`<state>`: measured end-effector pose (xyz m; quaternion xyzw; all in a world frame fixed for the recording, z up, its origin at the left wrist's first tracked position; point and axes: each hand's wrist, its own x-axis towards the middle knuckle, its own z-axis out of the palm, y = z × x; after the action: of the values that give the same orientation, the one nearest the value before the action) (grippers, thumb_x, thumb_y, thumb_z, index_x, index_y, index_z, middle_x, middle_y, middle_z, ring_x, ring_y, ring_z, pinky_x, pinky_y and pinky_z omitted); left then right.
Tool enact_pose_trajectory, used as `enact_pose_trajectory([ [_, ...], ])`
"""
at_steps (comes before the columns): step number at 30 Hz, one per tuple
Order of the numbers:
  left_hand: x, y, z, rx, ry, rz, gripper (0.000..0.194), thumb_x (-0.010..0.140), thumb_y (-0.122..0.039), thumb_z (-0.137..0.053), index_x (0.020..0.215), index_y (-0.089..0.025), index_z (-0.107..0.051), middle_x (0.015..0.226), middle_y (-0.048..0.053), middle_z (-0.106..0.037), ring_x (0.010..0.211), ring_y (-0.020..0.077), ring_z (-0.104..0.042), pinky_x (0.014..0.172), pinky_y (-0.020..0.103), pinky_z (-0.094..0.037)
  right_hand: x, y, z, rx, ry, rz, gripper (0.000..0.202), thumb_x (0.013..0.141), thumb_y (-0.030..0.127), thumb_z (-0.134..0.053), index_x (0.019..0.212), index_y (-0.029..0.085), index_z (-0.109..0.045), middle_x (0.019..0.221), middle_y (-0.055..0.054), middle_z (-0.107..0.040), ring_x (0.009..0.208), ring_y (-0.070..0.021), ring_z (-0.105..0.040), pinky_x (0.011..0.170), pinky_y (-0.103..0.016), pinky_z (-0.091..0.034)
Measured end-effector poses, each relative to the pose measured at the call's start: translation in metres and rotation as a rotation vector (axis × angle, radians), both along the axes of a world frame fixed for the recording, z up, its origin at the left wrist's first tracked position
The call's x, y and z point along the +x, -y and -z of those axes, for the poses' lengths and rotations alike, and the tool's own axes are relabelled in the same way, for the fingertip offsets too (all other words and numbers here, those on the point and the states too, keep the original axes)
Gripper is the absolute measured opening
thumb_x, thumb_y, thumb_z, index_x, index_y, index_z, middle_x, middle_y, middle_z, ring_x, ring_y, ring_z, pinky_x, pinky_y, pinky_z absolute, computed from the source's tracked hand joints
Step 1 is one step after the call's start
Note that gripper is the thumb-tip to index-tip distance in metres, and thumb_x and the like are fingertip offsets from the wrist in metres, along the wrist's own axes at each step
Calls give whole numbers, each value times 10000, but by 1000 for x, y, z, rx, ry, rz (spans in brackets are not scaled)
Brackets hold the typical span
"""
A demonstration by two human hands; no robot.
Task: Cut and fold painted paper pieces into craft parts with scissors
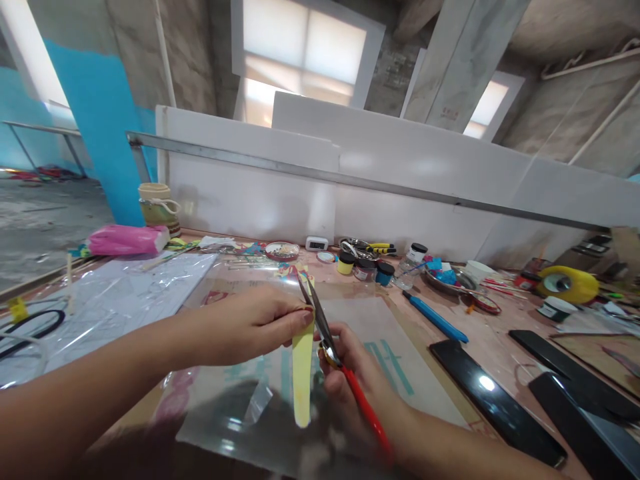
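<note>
A long, narrow yellow strip (303, 380) with a rounded lower end is pinched between the thumb and fingers of my left hand (270, 320). My right hand (353, 373) grips red-handled scissors (367, 410) from the right side. The scissor blades (320, 317) point up and away, lying along the strip's right edge close to my left thumb. Whether the blades touch the strip I cannot tell. Beneath both hands lies a clear plastic sheet (225, 427), with a small clear scrap (259, 402) on it.
A blue cutter-like tool (437, 318) and several dark flat pieces (495, 400) lie to the right. Paint jars (345, 262), a metal dish (450, 283) and a yellow tape roll (567, 284) stand farther back. White papers (125, 300) and a pink packet (127, 240) are at left.
</note>
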<state>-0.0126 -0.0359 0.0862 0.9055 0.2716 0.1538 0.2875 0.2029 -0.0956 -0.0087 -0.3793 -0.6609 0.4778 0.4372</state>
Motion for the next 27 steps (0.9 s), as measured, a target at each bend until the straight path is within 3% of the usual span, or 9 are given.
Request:
enact_pose_trajectory([
  [6,-3,-2,-3,-160,-5,-2,492,1040,-510,-355,671,-197,-444,623,-34,-434,559,123,-405,523,255,-331,1,-3,6,-47,-56,-21,658,772,750,-696,1171,253,-534,880,-5,-549,708,-141,-473,637,-269,-416],
  [12,-6,-2,-2,-308,44,-4,525,1033,-556,-342,658,-201,-435,610,-32,-441,550,125,-391,517,257,-328,3,-5,5,-25,-4,3,663,760,736,-715,1164,239,-539,822,6,-538,699,-149,-476,627,-266,-406],
  [19,-7,-3,0,-301,21,-52,525,1012,-581,-367,658,-201,-441,609,-32,-446,544,125,-392,504,253,-321,3,-5,5,-55,3,-10,676,760,727,-721,1171,227,-527,777,34,-504,637,-120,-378,570,-253,-312],
  [27,-9,-3,-2,-263,-12,-73,494,1004,-559,-390,678,-198,-474,622,-20,-484,547,130,-441,496,244,-350,4,-5,3,-88,20,4,612,740,660,-764,1131,239,-556,761,33,-516,657,-139,-442,580,-263,-342],
])
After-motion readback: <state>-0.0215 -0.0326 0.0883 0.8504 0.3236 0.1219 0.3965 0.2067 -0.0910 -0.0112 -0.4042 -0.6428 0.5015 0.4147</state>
